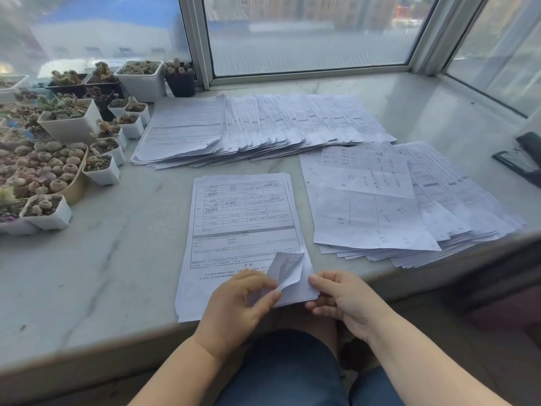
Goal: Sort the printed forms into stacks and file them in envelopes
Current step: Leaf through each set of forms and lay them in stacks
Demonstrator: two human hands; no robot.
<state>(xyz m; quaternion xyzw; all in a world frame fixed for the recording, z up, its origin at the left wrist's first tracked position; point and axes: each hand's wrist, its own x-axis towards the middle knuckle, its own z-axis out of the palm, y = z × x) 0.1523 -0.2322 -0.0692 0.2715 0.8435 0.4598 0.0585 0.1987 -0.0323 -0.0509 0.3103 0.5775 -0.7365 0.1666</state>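
A small stack of printed forms (243, 221) lies in front of me on the marble sill. My left hand (237, 303) pinches the top sheet's lower right corner, which is curled up (288, 268). My right hand (342, 297) holds the stack's lower right edge, thumb on top and fingers underneath. A long fanned row of forms (263, 127) lies at the back. Another spread pile (395, 200), topped by sheets with handwriting, lies to the right. No envelopes are in view.
Many small pots of succulents (58, 148) crowd the left side of the sill (102, 273). A dark stapler-like object (524, 156) sits at the far right edge. Window frames (199, 39) stand behind. My knees in blue jeans are below the sill edge.
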